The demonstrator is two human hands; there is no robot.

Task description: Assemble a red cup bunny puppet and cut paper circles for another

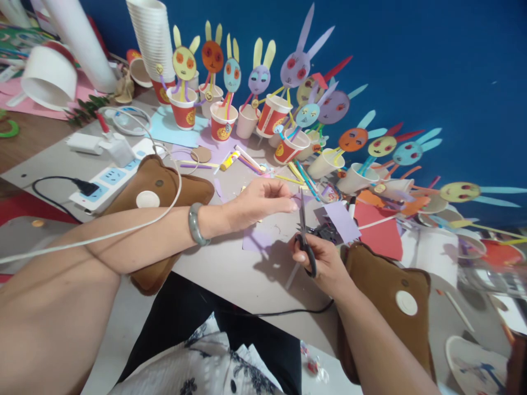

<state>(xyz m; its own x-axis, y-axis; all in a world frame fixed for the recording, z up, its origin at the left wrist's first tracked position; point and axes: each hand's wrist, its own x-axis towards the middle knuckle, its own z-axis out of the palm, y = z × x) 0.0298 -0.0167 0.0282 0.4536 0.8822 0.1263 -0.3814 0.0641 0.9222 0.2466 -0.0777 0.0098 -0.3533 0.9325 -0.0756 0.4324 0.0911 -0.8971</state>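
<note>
My right hand (328, 267) grips black-handled scissors (304, 241), their blades pointing up and away from me. My left hand (261, 204) is closed in a pinch just left of the blades; whatever its fingertips hold is too small to make out. A purple paper piece (257, 240) lies on the table below my left hand. Another purple paper piece (343, 221) stands out to the right of the scissors, by a dark object (325, 233) partly hidden behind my right hand.
Paper cups (223, 131) holding rabbit-faced paper figures (295, 69) line the blue wall. Brown cushions (382, 307) lie on both sides. A power strip (109, 178) and a white cable (102, 237) are at left. Red paper (381, 230) lies right; a cup stack (151, 41) stands at the back.
</note>
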